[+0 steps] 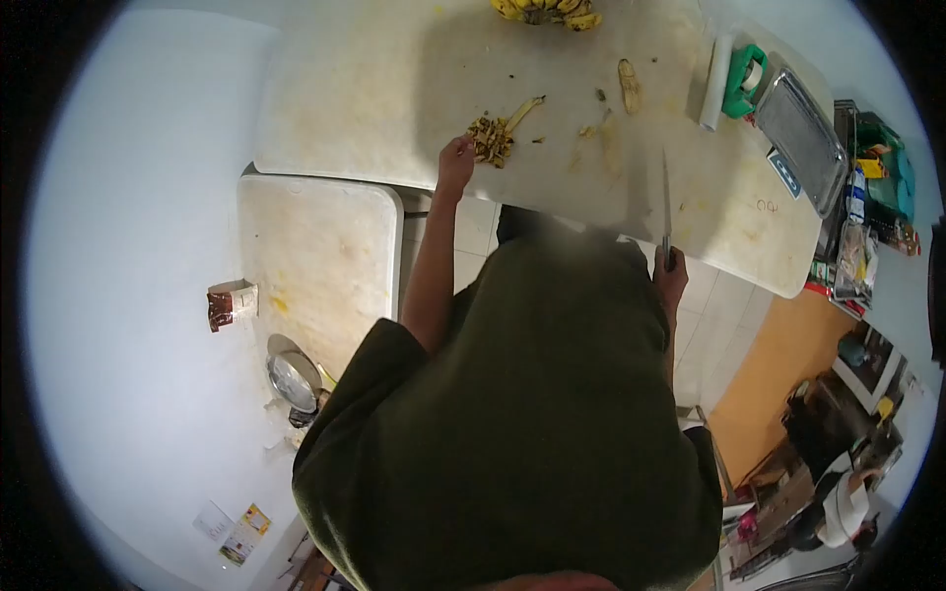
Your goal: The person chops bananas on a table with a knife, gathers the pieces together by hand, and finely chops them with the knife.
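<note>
In the head view, my right hand (670,274) grips a knife (666,202) by its dark handle. The long, thin blade points away from me over the table's near edge. My left hand (456,161) is closed at the left side of a heap of chopped banana peel (492,141); what its fingers hold, if anything, is hidden. A strip of banana peel (525,112) sticks out from that heap to the upper right. Farther off lies a flat, browned piece of peel (629,86). A bunch of bananas (548,12) rests at the far edge of the view.
The pale table (365,89) carries a white roll (716,81), a green tape dispenser (746,81) and a metal tray (803,138) on the right. A second table (320,236) at the left holds a metal bowl (294,381). Packed shelves (867,217) stand at the right.
</note>
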The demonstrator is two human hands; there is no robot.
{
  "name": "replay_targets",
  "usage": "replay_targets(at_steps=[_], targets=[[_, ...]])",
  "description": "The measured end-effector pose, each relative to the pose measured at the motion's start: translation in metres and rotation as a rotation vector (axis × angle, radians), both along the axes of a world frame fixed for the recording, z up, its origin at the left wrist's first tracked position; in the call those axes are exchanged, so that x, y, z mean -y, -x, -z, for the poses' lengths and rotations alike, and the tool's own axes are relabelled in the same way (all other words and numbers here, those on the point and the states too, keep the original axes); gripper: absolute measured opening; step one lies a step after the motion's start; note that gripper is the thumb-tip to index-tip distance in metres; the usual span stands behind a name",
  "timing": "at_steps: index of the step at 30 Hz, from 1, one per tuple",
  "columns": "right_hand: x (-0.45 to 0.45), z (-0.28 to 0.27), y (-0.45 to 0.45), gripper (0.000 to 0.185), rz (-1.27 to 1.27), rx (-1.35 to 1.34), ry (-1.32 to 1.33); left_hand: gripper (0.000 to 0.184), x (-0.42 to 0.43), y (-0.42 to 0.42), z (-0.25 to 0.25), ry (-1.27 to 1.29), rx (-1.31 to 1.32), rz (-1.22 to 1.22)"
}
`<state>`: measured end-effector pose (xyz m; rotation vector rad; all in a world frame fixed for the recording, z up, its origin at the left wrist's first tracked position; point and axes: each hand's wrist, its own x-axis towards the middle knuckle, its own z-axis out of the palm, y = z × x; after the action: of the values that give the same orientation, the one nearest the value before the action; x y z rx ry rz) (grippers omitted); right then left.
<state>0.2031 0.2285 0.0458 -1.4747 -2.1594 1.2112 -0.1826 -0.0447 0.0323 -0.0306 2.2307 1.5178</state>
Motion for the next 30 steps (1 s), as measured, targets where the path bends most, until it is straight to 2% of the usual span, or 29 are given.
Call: replay_targets(at_steps=[2,5,8,9,11,13,14,17,20,23,26,30], targets=[[0.025,-0.015,0.004,0.031,0.029,0.086,0.024,0.023,0.01,0.011,0.025,0.08,-0.087,-0.016],[0.059,-0.023,0.012,0.033,0.091,0.088,-0.016,0.022,0.013,0.013,0.015,0.014,-0.201,0.107],[0.096,-0.016,0.009,0.032,0.166,0.131,0.034,0.023,-0.003,0.016,0.02,0.103,-0.229,0.354],[0.112,-0.03,0.014,0.031,0.196,0.032,0.069,0.023,-0.01,0.013,0.016,0.118,-0.244,0.467],[0.145,-0.026,0.005,0.031,0.248,-0.002,0.107,0.025,-0.032,0.013,0.0,0.144,-0.288,0.725],[0.183,-0.004,-0.006,0.032,0.357,-0.147,0.1,0.025,-0.052,0.009,0.003,0.228,-0.46,0.97],[0.202,-0.005,-0.015,0.033,0.404,-0.072,0.153,0.026,-0.063,0.008,0.003,0.262,-0.558,1.095],[0.271,0.011,-0.021,0.032,0.691,-0.083,0.129,0.024,-0.089,0.01,0.028,0.384,-0.794,1.163],[0.346,0.038,-0.026,0.03,1.013,-0.004,0.056,0.02,-0.101,0.017,0.032,0.329,-0.841,1.199],[0.441,0.151,-0.059,0.031,1.33,-0.213,-0.019,0.016,-0.104,0.019,0.045,0.334,-0.724,1.342],[0.459,0.17,-0.065,0.032,1.387,-0.119,0.107,0.013,-0.095,0.021,0.051,0.37,-0.76,1.364],[0.436,0.179,-0.084,0.034,1.27,-0.064,0.263,0.014,-0.071,0.029,-0.004,0.317,-0.679,1.263]])
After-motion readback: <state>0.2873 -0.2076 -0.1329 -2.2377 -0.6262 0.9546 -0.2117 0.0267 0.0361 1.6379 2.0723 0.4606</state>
